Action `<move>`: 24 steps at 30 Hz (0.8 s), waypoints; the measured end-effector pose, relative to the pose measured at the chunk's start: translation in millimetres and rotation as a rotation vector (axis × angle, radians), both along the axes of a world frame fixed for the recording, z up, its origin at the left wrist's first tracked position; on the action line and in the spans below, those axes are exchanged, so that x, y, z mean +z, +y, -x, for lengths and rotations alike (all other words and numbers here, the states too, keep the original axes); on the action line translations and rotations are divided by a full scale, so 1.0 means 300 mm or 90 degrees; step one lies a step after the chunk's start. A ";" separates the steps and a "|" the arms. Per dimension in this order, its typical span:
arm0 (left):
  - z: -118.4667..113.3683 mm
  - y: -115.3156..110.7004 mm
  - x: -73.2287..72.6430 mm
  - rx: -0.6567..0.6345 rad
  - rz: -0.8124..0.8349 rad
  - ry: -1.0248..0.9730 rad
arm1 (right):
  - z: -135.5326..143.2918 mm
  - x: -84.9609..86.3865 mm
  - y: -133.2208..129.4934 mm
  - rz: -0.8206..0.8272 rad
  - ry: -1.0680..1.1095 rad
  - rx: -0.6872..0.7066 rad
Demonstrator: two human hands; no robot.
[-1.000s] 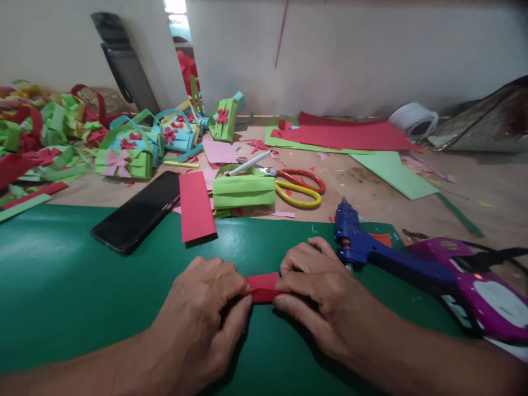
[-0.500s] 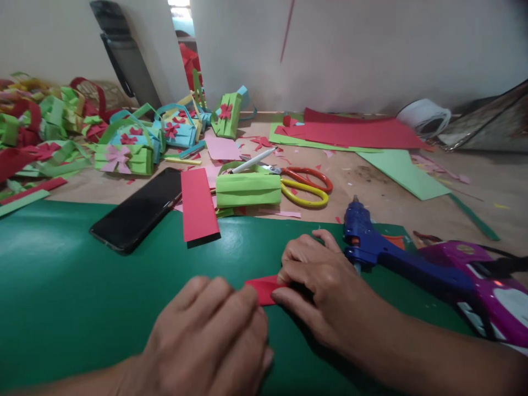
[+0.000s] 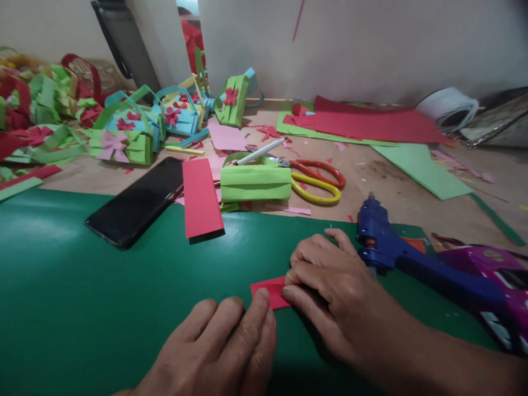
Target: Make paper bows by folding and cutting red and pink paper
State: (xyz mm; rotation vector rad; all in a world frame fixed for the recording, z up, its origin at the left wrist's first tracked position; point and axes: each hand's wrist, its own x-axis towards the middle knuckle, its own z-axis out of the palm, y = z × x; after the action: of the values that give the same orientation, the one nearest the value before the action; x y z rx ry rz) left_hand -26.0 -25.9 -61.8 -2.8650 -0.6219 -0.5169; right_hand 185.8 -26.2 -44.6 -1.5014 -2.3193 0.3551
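Note:
A small folded red paper piece point(image 3: 273, 291) lies on the green mat point(image 3: 103, 308) between my two hands. My right hand point(image 3: 330, 286) pinches its right end between thumb and fingers, pressing it on the mat. The fingers of my left hand point(image 3: 223, 341) are bent and close together, with the index fingertip touching the paper's lower left part. Beyond my hands, a folded green paper piece point(image 3: 256, 184) rests beside a folded red strip point(image 3: 202, 201). A white pen point(image 3: 259, 151) lies across scissors with red and yellow handles point(image 3: 317, 191).
A black phone point(image 3: 136, 203) lies at the left. A blue glue gun point(image 3: 429, 269) is right of my right hand, near a magenta and white object point(image 3: 487, 264). Small paper bags point(image 3: 124, 146) stand at the back left; red sheets point(image 3: 371, 124) lie at the back right.
My left hand has drawn slightly down and back, uncovering more of the red paper's left end. My right hand keeps its pinch. The view has shifted slightly.

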 end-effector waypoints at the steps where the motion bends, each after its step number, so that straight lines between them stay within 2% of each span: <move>1: 0.001 -0.002 -0.001 0.000 0.007 0.006 | 0.000 -0.002 0.000 -0.006 -0.001 0.004; 13: 0.003 -0.014 -0.002 -0.012 0.024 0.028 | 0.006 -0.018 0.004 -0.041 -0.038 0.025; 24: -0.009 -0.021 0.005 0.035 0.017 0.024 | 0.015 -0.020 0.005 -0.072 -0.053 0.030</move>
State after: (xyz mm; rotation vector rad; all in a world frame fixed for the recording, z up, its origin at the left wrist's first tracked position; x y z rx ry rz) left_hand -23.3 -32.3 -60.3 -2.8663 -0.7048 -0.4488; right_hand 181.5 -24.6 -50.5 -1.4352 -2.3985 0.1741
